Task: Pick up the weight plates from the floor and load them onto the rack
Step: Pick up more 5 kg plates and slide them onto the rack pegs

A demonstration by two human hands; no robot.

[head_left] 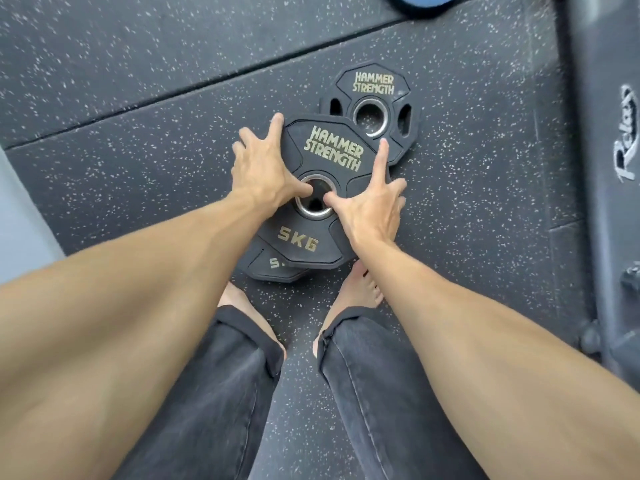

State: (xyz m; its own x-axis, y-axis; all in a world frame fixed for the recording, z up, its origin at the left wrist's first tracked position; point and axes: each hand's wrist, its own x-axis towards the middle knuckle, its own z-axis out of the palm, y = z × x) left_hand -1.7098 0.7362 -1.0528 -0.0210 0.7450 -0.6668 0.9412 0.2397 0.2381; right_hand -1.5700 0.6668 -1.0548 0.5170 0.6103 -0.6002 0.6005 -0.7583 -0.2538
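1. Three black rubber-coated polygonal weight plates with steel-ringed centre holes, overlapped on the speckled dark rubber floor (138, 161) just ahead of bare feet: top plate (322, 188) marked 5 KG, far plate (372, 98) partly under it, near plate (273, 263) mostly hidden.
2. Left hand (259, 168): fingers spread over top plate's left rim, thumb into centre hole.
3. Right hand (370, 202): fingers spread at right rim, thumb at hole edge. Neither grip closed yet.
4. Handling, judged: rigid, dense, moderate weight, rubber grippy; lying flat, so little finger clearance.
5. Best hold likely thumb in hole, fingers hooked under rim or through side slots.
6. Grey metal rack frame (602, 168) along floor's right edge.
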